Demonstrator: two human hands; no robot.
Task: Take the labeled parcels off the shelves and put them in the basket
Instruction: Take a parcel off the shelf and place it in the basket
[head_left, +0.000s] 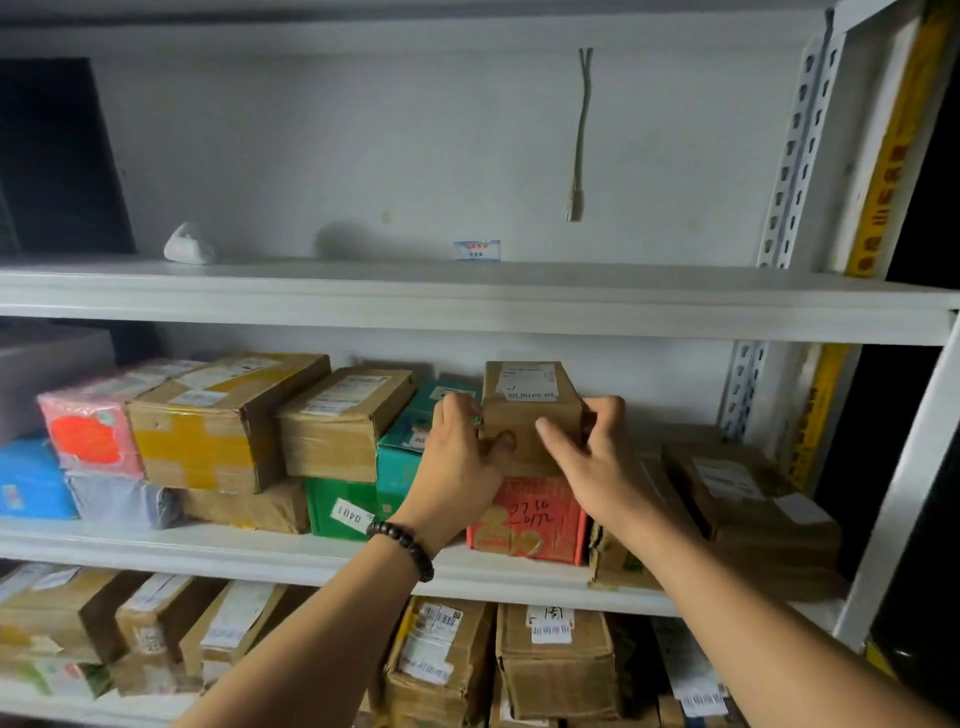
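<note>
Grip of left hand (462, 460) and right hand (592, 467) clasps the brown box (527, 410) atop a red box (530, 525), toward the right end of the shelf (208, 552). Best to lift it straight up, then draw it over the front edge.

Both bare forearms reach up and forward from the bottom of the view. The left hand (460, 457) curls its fingers round the left side of a small cardboard parcel (527, 410), thumb on its front. The right hand (592, 462) clasps the right side likewise. A beaded bracelet (400, 545) circles the left wrist.
</note>
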